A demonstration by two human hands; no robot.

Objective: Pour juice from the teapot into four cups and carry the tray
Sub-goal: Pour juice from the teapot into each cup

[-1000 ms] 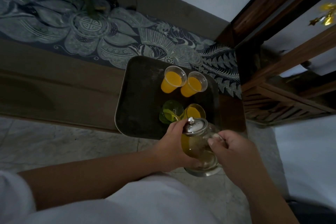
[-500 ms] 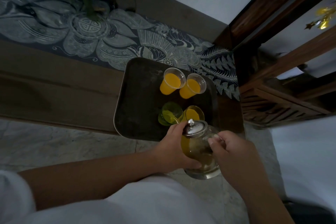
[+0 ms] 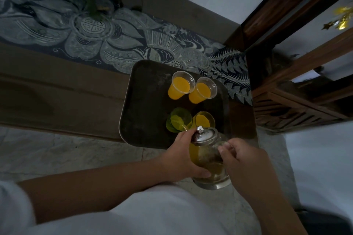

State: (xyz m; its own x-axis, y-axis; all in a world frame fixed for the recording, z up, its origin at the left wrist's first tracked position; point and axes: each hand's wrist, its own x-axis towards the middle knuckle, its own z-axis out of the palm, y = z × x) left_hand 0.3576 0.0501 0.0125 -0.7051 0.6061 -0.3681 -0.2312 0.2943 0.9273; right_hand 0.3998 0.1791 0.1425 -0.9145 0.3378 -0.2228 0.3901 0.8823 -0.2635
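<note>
Just at the near edge of the dark tray (image 3: 145,101), the glass teapot (image 3: 208,160) is tipped toward the green cup (image 3: 178,120), a thin stream running from its spout. Its body is cupped by the left hand (image 3: 183,158), fingers curled round it, while the right hand (image 3: 246,162) grips the handle. Three cups beyond hold orange juice: one (image 3: 202,120) beside the green cup, two (image 3: 180,85) (image 3: 202,89) farther back.
</note>
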